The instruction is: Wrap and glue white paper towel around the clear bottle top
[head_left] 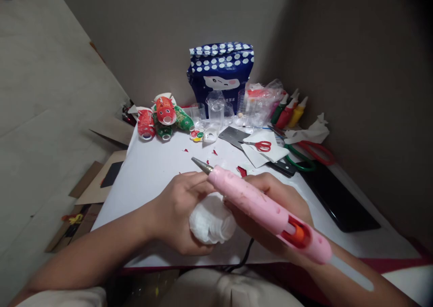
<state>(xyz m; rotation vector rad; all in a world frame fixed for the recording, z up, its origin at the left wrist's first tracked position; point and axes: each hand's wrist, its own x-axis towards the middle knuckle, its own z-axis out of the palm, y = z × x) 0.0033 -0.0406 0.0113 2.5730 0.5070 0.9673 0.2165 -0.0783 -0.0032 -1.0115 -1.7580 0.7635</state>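
Observation:
Close to the table's front edge, my left hand [179,210] is wrapped round a white crumpled roll [212,221], whose rounded end faces me. My right hand [277,194] grips a pink glue gun [250,201]. The gun's metal nozzle points to the upper left, above my left hand, and a pale glue stick [352,273] sticks out of its back end. Part of my right hand is hidden behind the gun, and its fingertips come near the roll's right side. Small red scraps [241,171] lie on the white table [149,171] beyond my hands.
Red and green fish figures [165,110] stand at the back left. Behind are clear cups [215,108], a blue bag [221,72], plastic packs [262,101] and paint bottles [297,113]. Red scissors [264,146], green-and-red-handled scissors [299,158] and a black phone [338,196] lie right.

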